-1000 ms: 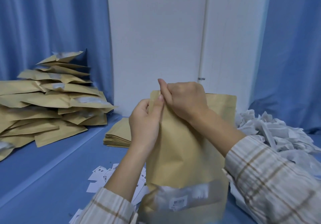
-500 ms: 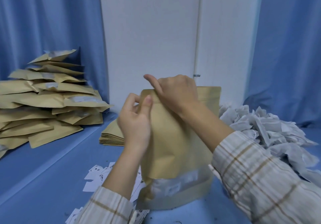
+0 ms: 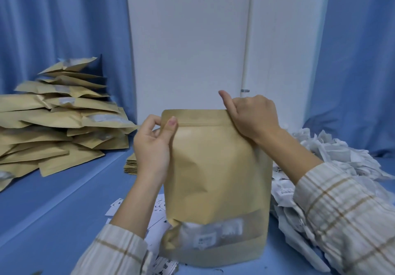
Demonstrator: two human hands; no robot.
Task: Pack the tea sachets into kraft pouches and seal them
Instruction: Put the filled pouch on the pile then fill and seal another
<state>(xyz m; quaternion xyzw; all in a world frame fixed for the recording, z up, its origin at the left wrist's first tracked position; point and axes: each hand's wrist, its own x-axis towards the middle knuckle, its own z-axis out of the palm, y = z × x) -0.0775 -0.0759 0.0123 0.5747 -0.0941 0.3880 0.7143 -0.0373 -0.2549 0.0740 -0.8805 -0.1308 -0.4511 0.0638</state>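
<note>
**Ana:** Head view first: where does the work stand?

**Ben:** One kraft pouch (image 3: 215, 168) stands upright on the blue table (image 3: 53, 206), filled; white sachets show through its clear window low down. The left hand (image 3: 152, 146) pinches the pouch's top left corner, thumb in front. The right hand (image 3: 251, 116) grips the top right corner, thumb raised above the rim. So the hands are apart, one at each end of the zip strip. I judge the sealing press is at or near its end, though whether the strip is fully closed cannot be told.

**Ana:** What is finished?

**Ben:** Left of the pouch, a heap of filled pouches (image 3: 55, 121), too overlapped to count, more than a dozen visible. Behind the pouch's left side, one flat stack of empty pouches (image 3: 130, 163).

**Ana:** And left to do?

**Ben:** Plenty, I'd say. Right of the pouch lies a large pile of loose sachets (image 3: 342, 157), uncountable. In front of the pouch, by the left sleeve, several scattered small white cards (image 3: 158, 206).
</note>
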